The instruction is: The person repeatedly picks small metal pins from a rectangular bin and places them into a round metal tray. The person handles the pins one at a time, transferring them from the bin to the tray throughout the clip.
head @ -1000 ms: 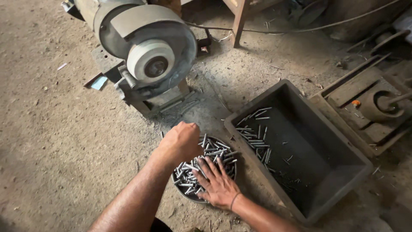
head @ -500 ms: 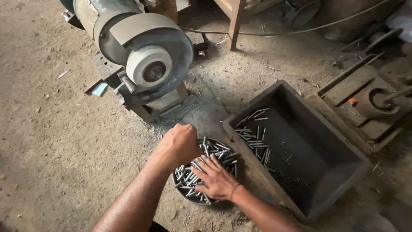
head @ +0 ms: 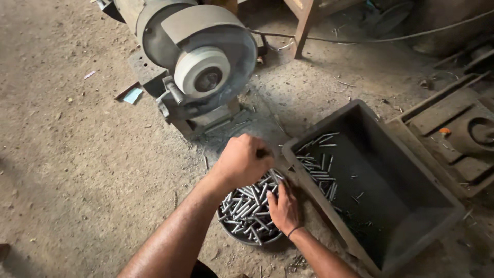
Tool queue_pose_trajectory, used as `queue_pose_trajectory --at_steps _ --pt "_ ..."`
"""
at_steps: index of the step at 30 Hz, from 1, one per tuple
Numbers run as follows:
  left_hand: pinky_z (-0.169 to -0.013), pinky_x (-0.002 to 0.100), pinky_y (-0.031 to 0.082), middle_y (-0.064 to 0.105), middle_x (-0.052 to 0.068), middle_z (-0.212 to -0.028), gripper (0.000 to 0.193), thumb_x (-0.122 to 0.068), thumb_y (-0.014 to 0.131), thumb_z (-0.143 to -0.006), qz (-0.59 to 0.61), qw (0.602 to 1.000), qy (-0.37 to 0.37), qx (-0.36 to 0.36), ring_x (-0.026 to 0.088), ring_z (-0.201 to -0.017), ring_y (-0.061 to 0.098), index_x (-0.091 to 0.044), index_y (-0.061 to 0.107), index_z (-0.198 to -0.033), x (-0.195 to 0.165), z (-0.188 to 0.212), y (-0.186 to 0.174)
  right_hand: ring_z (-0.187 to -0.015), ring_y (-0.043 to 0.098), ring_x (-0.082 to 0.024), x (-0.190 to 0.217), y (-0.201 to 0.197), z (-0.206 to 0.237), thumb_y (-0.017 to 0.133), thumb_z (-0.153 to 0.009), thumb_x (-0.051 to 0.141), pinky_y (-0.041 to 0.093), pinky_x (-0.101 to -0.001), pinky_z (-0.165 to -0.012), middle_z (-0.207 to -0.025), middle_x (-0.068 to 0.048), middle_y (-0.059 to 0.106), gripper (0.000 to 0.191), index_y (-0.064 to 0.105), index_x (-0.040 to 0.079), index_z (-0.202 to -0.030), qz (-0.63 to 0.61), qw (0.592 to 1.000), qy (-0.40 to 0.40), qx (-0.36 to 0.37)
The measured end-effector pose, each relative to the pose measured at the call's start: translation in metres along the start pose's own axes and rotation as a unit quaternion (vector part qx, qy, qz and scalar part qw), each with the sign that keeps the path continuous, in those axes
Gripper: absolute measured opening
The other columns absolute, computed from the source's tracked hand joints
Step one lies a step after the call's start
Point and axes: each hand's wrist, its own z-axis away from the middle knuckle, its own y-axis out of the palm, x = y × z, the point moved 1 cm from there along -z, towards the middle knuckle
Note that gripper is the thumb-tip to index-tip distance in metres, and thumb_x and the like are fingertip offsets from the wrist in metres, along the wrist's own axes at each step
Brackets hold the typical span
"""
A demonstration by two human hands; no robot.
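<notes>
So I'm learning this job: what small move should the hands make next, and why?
Probably carry the left hand right, over the bin: it is closed just above the dish of pins, beside the bin's pins, while the right hand rests on the dish's pile.

workshop | bench grinder [head: 198,67] on dirt floor [head: 67,154] | grey bin [head: 381,190] of metal pins [head: 319,164]

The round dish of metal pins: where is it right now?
In the head view, the round dish of metal pins sits low centre on the dirt floor, under both hands, just left of the dark rectangular bin, below the bench grinder.
</notes>
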Motion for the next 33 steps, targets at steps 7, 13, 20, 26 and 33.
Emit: queue_pose_trajectory --at_steps 7,13,20,26,33 --pt "-0.071 0.043 0.06 0.073 0.019 -0.081 0.022 -0.022 0.073 -0.073 0.01 1.0 -0.017 0.009 0.036 -0.078 0.074 -0.007 0.078 -0.088 0.004 -0.003 0.004 -0.133 0.053 -0.045 -0.013 -0.007 0.014 0.061 -0.096 0.032 0.043 -0.0448 -0.112 -0.143 -0.032 0.054 0.051 0.063 -0.002 -0.133 -0.035 0.992 -0.108 0.062" --pt "-0.071 0.043 0.06 0.073 0.019 -0.081 0.021 -0.022 0.072 -0.072 0.016 1.0 0.011 0.015 0.036 -0.079 0.075 -0.007 0.077 -0.086 0.001 -0.005 0.011 -0.135 0.049 -0.047 -0.019 -0.024 -0.001 0.061 -0.097 0.031 0.038 -0.0456 -0.112 -0.144 -0.033 0.052 0.052 0.061 -0.002 -0.137 -0.058 0.979 -0.118 0.154" --pt "-0.07 0.045 0.06 0.071 0.021 -0.08 0.018 -0.021 0.068 -0.075 -0.016 1.0 0.017 -0.007 0.04 -0.078 0.072 -0.006 0.076 -0.081 -0.002 -0.001 0.009 -0.132 0.061 -0.038 -0.028 -0.03 0.003 0.054 -0.098 0.037 0.046 -0.0398 -0.114 -0.139 -0.022 0.065 0.05 0.061 0.005 -0.136 -0.044 0.997 0.059 -0.003" --pt "-0.073 0.047 0.059 0.071 0.021 -0.08 0.018 -0.02 0.068 -0.074 -0.027 0.999 0.031 0.006 0.041 -0.078 0.072 -0.006 0.075 -0.081 -0.006 -0.003 0.01 -0.141 0.037 -0.051 -0.027 -0.012 0.014 0.058 -0.098 0.032 0.03 -0.0492 -0.117 -0.152 -0.038 0.039 0.074 0.034 -0.013 -0.152 -0.047 0.987 -0.132 0.085" --pt "-0.072 0.047 0.059 0.071 0.021 -0.079 0.018 -0.019 0.067 -0.071 -0.01 0.999 0.047 -0.011 0.041 -0.079 0.071 -0.006 0.074 -0.082 -0.011 0.0 0.003 -0.133 0.055 -0.043 -0.016 -0.024 -0.028 0.061 -0.095 0.024 0.044 -0.045 -0.112 -0.141 -0.028 0.057 0.053 0.05 -0.002 -0.14 -0.02 0.989 -0.13 0.07"
